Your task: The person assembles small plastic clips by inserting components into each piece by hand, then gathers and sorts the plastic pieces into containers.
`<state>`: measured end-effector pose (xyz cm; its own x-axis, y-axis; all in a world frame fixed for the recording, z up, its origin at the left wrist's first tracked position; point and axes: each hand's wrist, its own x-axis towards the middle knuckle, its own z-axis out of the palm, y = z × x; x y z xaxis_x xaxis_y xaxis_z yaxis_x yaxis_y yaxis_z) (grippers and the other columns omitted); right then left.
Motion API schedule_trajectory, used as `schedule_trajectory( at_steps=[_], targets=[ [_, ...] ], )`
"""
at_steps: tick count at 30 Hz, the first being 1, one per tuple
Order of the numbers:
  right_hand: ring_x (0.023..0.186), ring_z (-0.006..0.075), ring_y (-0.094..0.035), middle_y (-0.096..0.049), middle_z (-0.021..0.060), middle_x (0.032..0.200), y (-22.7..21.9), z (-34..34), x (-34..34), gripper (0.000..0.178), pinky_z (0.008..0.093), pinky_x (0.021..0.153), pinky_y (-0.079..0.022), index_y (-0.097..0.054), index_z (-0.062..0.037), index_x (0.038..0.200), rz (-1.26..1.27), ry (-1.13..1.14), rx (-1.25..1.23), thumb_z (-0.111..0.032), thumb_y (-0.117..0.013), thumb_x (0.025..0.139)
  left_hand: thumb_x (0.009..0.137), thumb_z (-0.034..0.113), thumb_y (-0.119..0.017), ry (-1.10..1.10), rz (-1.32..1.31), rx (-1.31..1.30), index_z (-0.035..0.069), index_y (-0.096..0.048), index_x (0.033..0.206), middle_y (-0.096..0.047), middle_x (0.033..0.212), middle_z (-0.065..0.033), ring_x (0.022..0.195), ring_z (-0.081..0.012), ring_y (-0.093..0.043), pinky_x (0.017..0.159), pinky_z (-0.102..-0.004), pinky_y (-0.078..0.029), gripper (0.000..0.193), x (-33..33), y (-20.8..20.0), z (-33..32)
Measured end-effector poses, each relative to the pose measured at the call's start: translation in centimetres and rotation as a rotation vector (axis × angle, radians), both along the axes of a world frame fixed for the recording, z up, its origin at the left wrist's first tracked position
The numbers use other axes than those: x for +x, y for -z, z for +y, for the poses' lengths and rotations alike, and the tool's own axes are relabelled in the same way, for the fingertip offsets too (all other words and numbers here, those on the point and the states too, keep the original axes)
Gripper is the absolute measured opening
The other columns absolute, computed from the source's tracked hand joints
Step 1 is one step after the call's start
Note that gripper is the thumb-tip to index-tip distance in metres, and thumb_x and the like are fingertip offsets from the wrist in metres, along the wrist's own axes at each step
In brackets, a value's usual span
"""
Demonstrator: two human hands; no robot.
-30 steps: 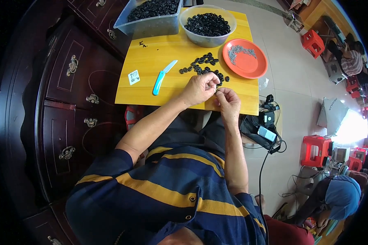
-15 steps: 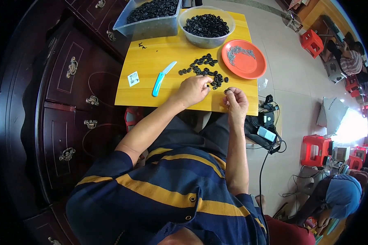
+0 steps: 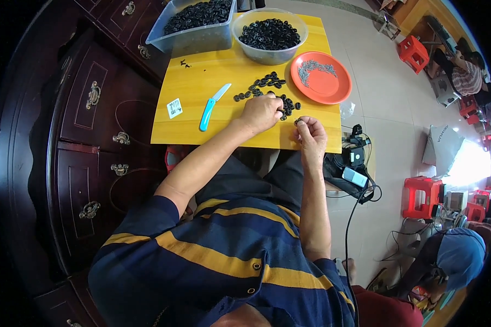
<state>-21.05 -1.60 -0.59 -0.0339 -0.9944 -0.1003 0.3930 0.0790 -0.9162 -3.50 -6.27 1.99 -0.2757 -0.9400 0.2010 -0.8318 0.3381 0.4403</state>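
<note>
Small black oval pieces [image 3: 266,82] with holes lie loosely spread on the yellow table [image 3: 185,128]. At the near side of this spread is my left hand [image 3: 262,113], its fingers curled down among the pieces; what they grip, if anything, is hidden. Close by on the right, my right hand [image 3: 313,135] pinches a small black oval piece [image 3: 297,121] between thumb and fingers, just over the table's near part. An orange-red plate [image 3: 333,90] beyond the right hand holds many tiny grey metal pins or screws.
A clear round bowl [image 3: 267,56] and a blue-tinted plastic bin [image 3: 199,42], both full of black pieces, stand at the back. A folding knife [image 3: 207,115] with turquoise handle lies open, blade out, beside a white label [image 3: 174,108]. Dark wooden drawers [image 3: 87,136] flank the left.
The whole view has shifted slightly. My left hand's fingers have curled further down over the pieces. The right hand keeps its pinch in about the same place.
</note>
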Motion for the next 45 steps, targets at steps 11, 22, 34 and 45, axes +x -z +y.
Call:
schedule_trajectory(
  at_steps=[11,22,34,45],
  targets=[
    [0.070,0.0063,-0.059,-0.064,0.0003,0.087,-0.6,0.4,0.1,0.007,0.0193,0.063,-0.048,-0.063,-0.0045,0.101,-0.029,0.027,0.029,-0.008,-0.063,0.095,0.076,0.008,-0.069,0.121,0.230,-0.041,0.004,-0.060,0.081,-0.065,0.079,-0.0118,0.069,-0.0274,-0.065,0.063,-0.0374,-0.051,0.011,-0.1,-1.6,1.1],
    [0.078,0.0123,-0.064,-0.065,0.0041,0.091,-2.1,0.9,1.0,0.012,0.0230,0.069,-0.053,-0.061,-0.0043,0.106,-0.238,0.047,0.083,-0.009,-0.063,0.095,0.085,0.005,-0.066,0.117,0.846,0.245,0.001,-0.070,0.096,-0.065,0.075,0.0028,0.061,-0.0011,-0.052,0.057,-0.0208,-0.045,0.012,-0.1,-1.0,3.9],
    [0.080,0.0110,-0.064,-0.066,0.0034,0.091,-1.6,1.0,2.1,0.013,0.0236,0.072,-0.053,-0.060,-0.0055,0.105,-0.307,0.031,0.120,-0.010,-0.064,0.094,0.091,0.000,-0.062,0.139,0.979,0.367,0.000,-0.069,0.103,-0.066,0.085,0.0006,0.070,-0.0024,-0.057,0.066,-0.0191,-0.050,0.014,0.4,-3.0,5.8],
    [0.087,0.0161,-0.065,-0.066,0.0066,0.099,-1.5,-0.2,2.3,0.022,0.0290,0.079,-0.056,-0.057,-0.0052,0.112,-0.671,0.033,0.277,-0.011,-0.065,0.093,0.086,-0.001,-0.063,0.189,0.823,0.458,0.003,-0.067,0.096,-0.066,0.088,0.0016,0.078,-0.0037,-0.060,0.069,-0.0229,-0.049,0.012,-0.5,-2.8,7.3]
  ],
)
